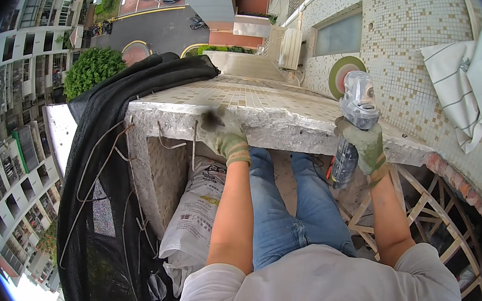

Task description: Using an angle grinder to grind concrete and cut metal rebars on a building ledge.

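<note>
My right hand (366, 146), in a greenish work glove, is wrapped round the body of an angle grinder (345, 162). The grinder stands upright, its clear-covered head (361, 99) at the top. A round disc (344, 77) with a green rim and reddish centre shows beside the head, near the tiled wall. My left hand (227, 137), gloved too, lies on the rough edge of a broken concrete ledge (291, 126) and holds no tool. A dark, blurred patch covers part of its fingers. Just left of it, a bent steel rod (194, 148) sticks out of the concrete.
Black netting (94, 163) and bent rods hang at the left, above a drop to the street. A white printed sack (195, 211) stands below the ledge. On the right are a tiled wall (407, 44), a pale cloth (469, 81) and a lattice frame (425, 201).
</note>
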### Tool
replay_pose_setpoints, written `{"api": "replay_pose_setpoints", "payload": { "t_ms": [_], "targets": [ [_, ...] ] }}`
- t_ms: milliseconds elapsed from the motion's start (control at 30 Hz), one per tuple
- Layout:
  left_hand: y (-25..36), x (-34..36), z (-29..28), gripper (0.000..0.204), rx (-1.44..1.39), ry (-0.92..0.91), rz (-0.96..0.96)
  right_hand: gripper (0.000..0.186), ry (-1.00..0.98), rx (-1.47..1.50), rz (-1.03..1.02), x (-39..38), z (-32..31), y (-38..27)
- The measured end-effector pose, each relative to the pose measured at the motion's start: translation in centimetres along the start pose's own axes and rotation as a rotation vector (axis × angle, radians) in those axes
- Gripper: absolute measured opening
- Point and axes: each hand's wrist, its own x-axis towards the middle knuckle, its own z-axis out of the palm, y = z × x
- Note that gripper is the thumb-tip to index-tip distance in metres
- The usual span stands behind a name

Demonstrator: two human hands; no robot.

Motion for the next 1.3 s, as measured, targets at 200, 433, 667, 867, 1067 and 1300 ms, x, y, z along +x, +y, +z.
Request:
{"api": "replay_pose_setpoints", "payload": {
  "t_ms": [200, 433, 667, 867, 1067, 1300],
  "targets": [
    [-0.7, 1.6, 1.8, 0.050, 0.231, 0.183, 0.498, 0.023, -0.001, 0.043, -0.011, -0.2, -0.3, 0.4],
    [-1.4, 1.0, 2.2, 0.040, 0.070, 0.292, 0.608, 0.026, -0.006, 0.029, -0.009, 0.3, -1.1, 0.5],
    [-2.0, 1.1, 2.2, 0.039, 0.002, 0.294, 0.687, 0.026, -0.015, 0.136, -0.036, 0.7, -1.6, 1.2],
    [-1.4, -1.6, 0.6, 0.050, 0.102, 0.243, 0.302, 0.026, 0.020, 0.086, -0.023, -0.2, -1.6, 0.6],
    [-1.5, -3.2, -0.3, 0.052, -0.997, -0.448, -0.778, 0.026, 0.034, 0.093, 0.027, -0.3, -1.8, 0.7],
    [-1.4, -2.0, -1.4, 0.050, -1.142, -0.638, -0.797, 0.023, 0.043, 0.152, 0.012, -0.5, -1.4, 1.1]
  ]
}}
